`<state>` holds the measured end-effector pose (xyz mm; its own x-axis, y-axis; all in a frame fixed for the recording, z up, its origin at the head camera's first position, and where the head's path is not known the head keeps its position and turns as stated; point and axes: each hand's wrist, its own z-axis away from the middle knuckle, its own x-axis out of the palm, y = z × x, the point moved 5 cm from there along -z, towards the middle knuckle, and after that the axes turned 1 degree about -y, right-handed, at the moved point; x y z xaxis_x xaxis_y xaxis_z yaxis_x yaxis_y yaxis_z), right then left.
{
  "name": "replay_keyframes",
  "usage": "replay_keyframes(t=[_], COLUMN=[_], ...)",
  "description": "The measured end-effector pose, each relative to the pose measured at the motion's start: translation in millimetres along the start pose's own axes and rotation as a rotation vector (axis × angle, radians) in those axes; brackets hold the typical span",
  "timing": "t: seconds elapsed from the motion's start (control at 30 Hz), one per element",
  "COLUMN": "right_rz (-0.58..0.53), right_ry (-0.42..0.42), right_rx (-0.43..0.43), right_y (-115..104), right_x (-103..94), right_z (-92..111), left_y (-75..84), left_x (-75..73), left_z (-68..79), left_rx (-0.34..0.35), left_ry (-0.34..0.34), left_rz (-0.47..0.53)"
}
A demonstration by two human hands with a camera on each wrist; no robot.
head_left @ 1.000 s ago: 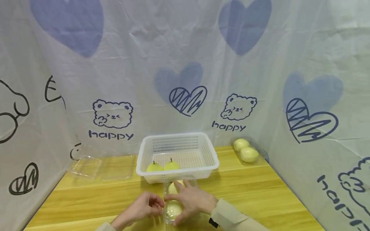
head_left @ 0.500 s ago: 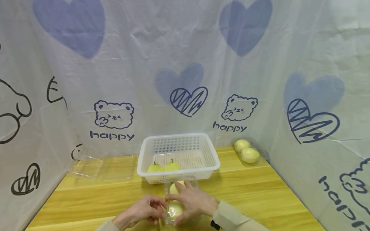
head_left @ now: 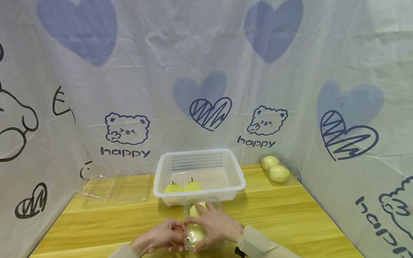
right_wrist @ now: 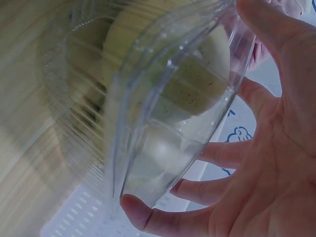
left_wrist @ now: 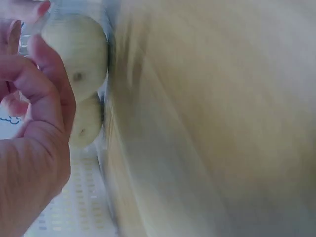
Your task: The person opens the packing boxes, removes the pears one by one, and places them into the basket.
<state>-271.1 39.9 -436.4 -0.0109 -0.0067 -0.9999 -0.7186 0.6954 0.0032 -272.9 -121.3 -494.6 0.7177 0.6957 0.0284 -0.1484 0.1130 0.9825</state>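
A clear plastic clamshell box (head_left: 188,247) with two pale yellow pears (head_left: 195,234) inside stands in front of the basket. My right hand (head_left: 217,224) holds the box from above, fingers spread over the lid and thumb near its front end. In the right wrist view its fingertips meet the lid's rim (right_wrist: 173,64). At the box's left edge, my left hand (head_left: 164,234) pinches the plastic with bent fingers. The left wrist view shows that hand (left_wrist: 39,108) beside the pears (left_wrist: 81,54); the thumb's contact is partly hidden.
Behind the box sits a white perforated basket (head_left: 206,193) with two stemmed pears (head_left: 192,185) in it. Another clear box with two pears (head_left: 279,173) stands at the back right. Empty clear clamshells (head_left: 132,188) lie at the back left. Printed cloth (head_left: 180,46) surrounds the wooden table (head_left: 274,215).
My left hand has moved slightly right, its fingers coming up against the box's left edge. The right hand and the box stay nearly in place.
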Motion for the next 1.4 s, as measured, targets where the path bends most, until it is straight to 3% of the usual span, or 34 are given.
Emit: replay_keyframes(t=[0.23, 0.47, 0.57, 0.73, 0.83, 1.13, 1.4], right_rz=[-0.015, -0.023, -0.014, -0.01, -0.005, -0.023, -0.05], right_ry=[-0.003, -0.001, 0.002, -0.011, -0.018, 0.0, -0.038], right_rx=[-0.004, -0.013, -0.015, -0.013, -0.009, 0.018, 0.009], right_y=[0, 1, 2, 1, 0, 5, 1], right_x=[1.8, 2.4, 3.1, 2.6, 1.7, -1.2, 2.7], right_z=[0, 0, 0, 0, 0, 2, 1], left_y=[-3.9, -6.7, -8.7, -11.1, -9.9, -3.2, -8.7], left_x=[2.9, 2.8, 2.3, 2.0, 1.7, 1.9, 1.4], left_z=[-2.7, -4.0, -3.6, 0.0, 1.0, -7.0, 0.2], left_rx=[-0.027, -0.034, -0.034, -0.021, -0.013, -0.081, -0.07], left_ry=[0.075, 0.095, 0.061, -0.074, -0.133, -0.108, -0.187], left_rz=[0.059, 0.053, 0.087, 0.183, 0.192, 0.123, 0.166])
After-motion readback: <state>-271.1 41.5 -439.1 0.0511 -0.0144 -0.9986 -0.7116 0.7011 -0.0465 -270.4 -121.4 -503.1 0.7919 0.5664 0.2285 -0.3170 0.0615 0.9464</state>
